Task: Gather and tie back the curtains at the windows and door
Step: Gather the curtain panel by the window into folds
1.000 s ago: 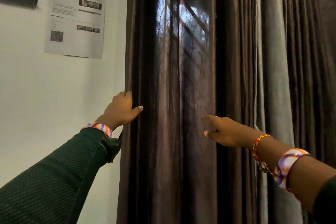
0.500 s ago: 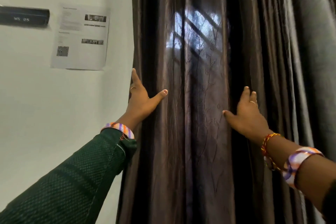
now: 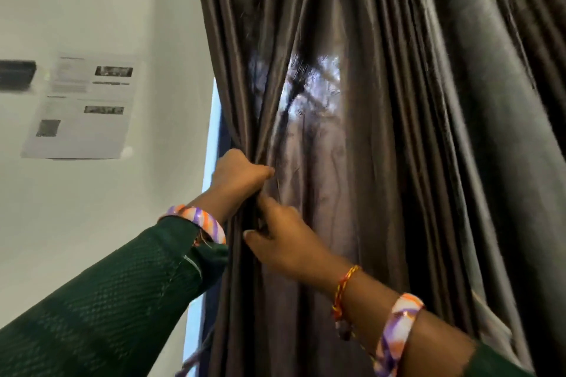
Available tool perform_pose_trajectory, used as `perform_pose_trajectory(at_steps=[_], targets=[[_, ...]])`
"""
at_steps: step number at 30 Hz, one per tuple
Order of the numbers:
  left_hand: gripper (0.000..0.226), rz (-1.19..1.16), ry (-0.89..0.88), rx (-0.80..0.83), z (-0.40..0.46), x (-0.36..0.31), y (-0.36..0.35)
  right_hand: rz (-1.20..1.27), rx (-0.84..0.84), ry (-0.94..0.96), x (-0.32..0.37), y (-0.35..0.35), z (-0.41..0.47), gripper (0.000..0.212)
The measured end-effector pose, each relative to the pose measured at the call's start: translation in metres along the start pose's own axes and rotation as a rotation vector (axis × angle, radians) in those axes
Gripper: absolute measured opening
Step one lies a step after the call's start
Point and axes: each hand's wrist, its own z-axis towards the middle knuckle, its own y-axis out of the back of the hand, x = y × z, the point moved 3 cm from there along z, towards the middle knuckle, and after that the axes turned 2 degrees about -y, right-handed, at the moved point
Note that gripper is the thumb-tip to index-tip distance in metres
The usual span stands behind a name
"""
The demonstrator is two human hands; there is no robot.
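Observation:
A dark brown curtain (image 3: 382, 131) hangs in folds over most of the view, with window light glowing through it at mid height. My left hand (image 3: 237, 174) grips the curtain's left edge in a fist, bunching the folds. My right hand (image 3: 284, 242) lies just below it against the gathered folds, thumb and fingers closing on the bunch. A narrow strip of bright window (image 3: 211, 138) shows where the curtain's edge is pulled off the wall.
A white wall (image 3: 92, 223) fills the left side. A printed paper notice (image 3: 82, 107) is stuck on it, and a dark plate (image 3: 16, 73) sits further left. More curtain folds hang at the right.
Both hands were spread flat on the curtain, apart. They have come together at its left edge, the left now gripping the bunched fabric, and a strip of window has appeared.

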Motion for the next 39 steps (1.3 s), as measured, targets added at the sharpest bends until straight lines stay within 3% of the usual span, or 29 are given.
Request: perform_pose_trajectory(at_steps=[2, 4, 6, 9, 11, 13, 17, 19, 21, 23, 26, 28, 29, 34, 36, 39], targets=[[0.039, 0.139, -0.038, -0.073, 0.003, 0.004, 0.001, -0.220, -0.112, 0.043, -0.003, 0.021, -0.003, 0.048], [0.045, 0.190, -0.056, -0.067, 0.001, 0.009, 0.002, -0.470, -0.507, 0.093, -0.007, 0.050, -0.004, 0.056], [0.039, 0.267, -0.067, -0.081, 0.003, 0.015, 0.004, -0.546, -0.699, -0.075, -0.025, 0.078, 0.002, 0.071], [0.027, 0.332, -0.075, -0.088, 0.007, 0.021, 0.003, -0.308, -0.459, -0.504, -0.069, 0.102, 0.016, 0.094], [0.028, 0.331, -0.069, -0.096, 0.007, 0.020, 0.002, -0.100, -0.405, -0.595, -0.087, 0.106, 0.023, 0.101], [0.043, 0.303, -0.098, -0.134, 0.007, 0.015, 0.002, 0.004, -0.450, -0.612, -0.093, 0.106, 0.027, 0.102], [0.108, 0.187, -0.250, -0.179, 0.006, -0.003, 0.004, 0.254, -0.730, -0.672, -0.106, 0.110, 0.036, 0.106], [0.115, 0.241, -0.313, -0.173, 0.011, -0.011, 0.005, 0.298, -0.832, -0.759, -0.116, 0.112, 0.042, 0.110], [0.118, 0.257, -0.336, -0.192, 0.022, -0.016, 0.008, 0.352, -0.798, -0.786, -0.122, 0.107, 0.053, 0.112], [0.121, 0.197, -0.305, -0.198, 0.034, -0.022, 0.014, 0.451, -0.728, -0.664, -0.121, 0.097, 0.068, 0.099], [0.123, 0.099, -0.208, -0.156, 0.050, -0.023, 0.019, 0.445, -0.557, -0.414, -0.096, 0.083, 0.086, 0.049], [0.112, 0.088, -0.167, -0.143, 0.057, -0.018, 0.026, 0.261, -0.453, -0.313, -0.073, 0.072, 0.098, 0.035], [0.099, 0.077, -0.168, -0.143, 0.062, -0.015, 0.030, 0.141, -0.442, -0.280, -0.067, 0.066, 0.110, 0.038], [0.025, 0.006, -0.149, -0.054, 0.090, 0.007, 0.065, -0.110, -0.286, -0.299, -0.026, 0.028, 0.154, 0.074], [0.011, 0.095, -0.191, -0.045, 0.100, 0.018, 0.084, -0.313, -0.335, -0.411, -0.005, 0.010, 0.169, 0.076], [0.015, 0.322, -0.278, -0.048, 0.114, 0.040, 0.109, -0.542, -0.520, -0.456, 0.031, -0.004, 0.189, 0.065]])
